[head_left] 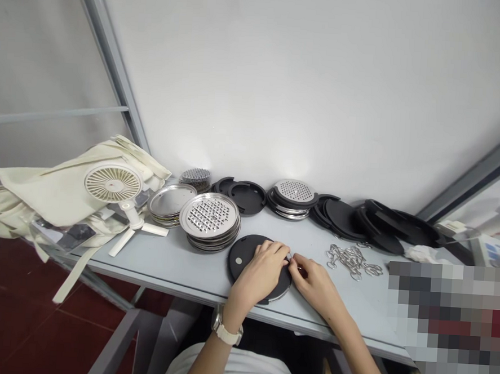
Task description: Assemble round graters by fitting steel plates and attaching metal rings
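Left hand (268,265): laid over a black round disc (246,255) with fingers bent toward the right rim; impossible to tell whether closed on anything.
Right hand (311,282): brought to the same rim from the right, with thumb and forefinger nearly together; too small to tell what, if anything, is pinched.
Black round disc: lying at mid-bench, close to the near edge, marked by a pale round spot on its left and edged in silver at near right.
Wristwatch (226,328): worn pale-strapped on the left wrist.
Metal rings (352,262): heaped loosely to the right of the right hand.
Grater discs (209,215): piled high just left of the black disc, beside a stack of plain metal discs (173,199).
Black rings (247,197): set by the far wall, left of another stack topped by a perforated disc (295,191).
Black pieces (346,218): overlapping at far right.
Cream fan (113,184): propped on splayed legs at left, before a cream cloth bag (42,188).
Bench (164,265): pale grey, above a red floor (11,322).
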Motion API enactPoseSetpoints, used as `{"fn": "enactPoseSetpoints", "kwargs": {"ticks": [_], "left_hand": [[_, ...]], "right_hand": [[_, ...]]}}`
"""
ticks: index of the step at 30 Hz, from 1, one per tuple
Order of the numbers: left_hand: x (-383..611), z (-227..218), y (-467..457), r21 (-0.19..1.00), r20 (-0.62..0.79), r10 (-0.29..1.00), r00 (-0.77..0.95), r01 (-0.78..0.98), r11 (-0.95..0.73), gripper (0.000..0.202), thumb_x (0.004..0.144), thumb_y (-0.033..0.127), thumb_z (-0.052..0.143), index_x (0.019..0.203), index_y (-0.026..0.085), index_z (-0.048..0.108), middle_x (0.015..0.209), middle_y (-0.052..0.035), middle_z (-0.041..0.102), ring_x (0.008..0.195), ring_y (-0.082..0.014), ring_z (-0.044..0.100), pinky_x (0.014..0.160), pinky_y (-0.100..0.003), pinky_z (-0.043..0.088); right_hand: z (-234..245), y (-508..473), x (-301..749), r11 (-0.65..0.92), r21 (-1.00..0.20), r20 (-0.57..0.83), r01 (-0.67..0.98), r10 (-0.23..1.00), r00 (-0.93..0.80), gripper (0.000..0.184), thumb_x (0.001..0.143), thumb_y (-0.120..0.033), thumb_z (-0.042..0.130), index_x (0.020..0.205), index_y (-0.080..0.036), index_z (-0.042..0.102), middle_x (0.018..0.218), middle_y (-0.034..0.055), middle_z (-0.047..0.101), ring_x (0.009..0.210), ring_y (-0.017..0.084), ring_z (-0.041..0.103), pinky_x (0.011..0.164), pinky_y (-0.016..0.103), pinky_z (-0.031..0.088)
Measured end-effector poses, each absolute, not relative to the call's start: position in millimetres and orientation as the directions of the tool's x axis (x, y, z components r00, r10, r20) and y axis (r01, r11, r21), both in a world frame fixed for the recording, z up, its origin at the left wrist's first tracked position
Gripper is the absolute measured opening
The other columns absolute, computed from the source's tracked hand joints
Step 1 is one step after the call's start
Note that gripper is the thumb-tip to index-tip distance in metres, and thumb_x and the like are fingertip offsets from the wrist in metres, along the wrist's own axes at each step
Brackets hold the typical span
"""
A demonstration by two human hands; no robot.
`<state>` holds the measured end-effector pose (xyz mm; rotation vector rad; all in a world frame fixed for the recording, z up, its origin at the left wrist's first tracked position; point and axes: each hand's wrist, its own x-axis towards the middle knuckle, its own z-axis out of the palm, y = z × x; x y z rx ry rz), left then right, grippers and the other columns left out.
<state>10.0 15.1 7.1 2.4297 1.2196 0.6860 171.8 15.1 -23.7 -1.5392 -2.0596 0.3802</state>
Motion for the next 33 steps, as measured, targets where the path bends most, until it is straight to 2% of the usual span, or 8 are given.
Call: {"fn": "enactPoseSetpoints", "kwargs": {"ticks": [8, 33], "left_hand": [[10.1, 6.0, 15.9, 0.493, 0.271, 0.811, 0.518, 0.649, -0.579, 0.019, 0.095, 0.015, 0.035, 0.107, 0.022, 0.048, 0.112, -0.0032, 0.054, 0.103, -0.0196, 0.045, 0.09, -0.035, 0.037], [10.1, 6.5, 15.0, 0.484, 0.273, 0.814, 0.513, 0.657, -0.577, 0.019, 0.096, 0.015, 0.034, 0.107, 0.022, 0.048, 0.112, -0.0034, 0.054, 0.103, -0.0193, 0.045, 0.091, -0.034, 0.037]], "right_hand": [[-24.4, 15.4, 172.5, 0.286, -0.543, 0.211, 0.79, 0.957, -0.201, 0.027, 0.092, -0.033, 0.036, 0.067, -0.022, 0.04, 0.057, -0.0016, 0.051, 0.056, 0.015, 0.048, 0.056, 0.024, 0.031], [-26.1, 16.6, 173.0, 0.288, -0.559, 0.212, 0.778, 0.956, -0.201, 0.029, 0.092, -0.034, 0.035, 0.067, -0.022, 0.04, 0.057, -0.0017, 0.051, 0.054, 0.015, 0.048, 0.055, 0.025, 0.031]]}}
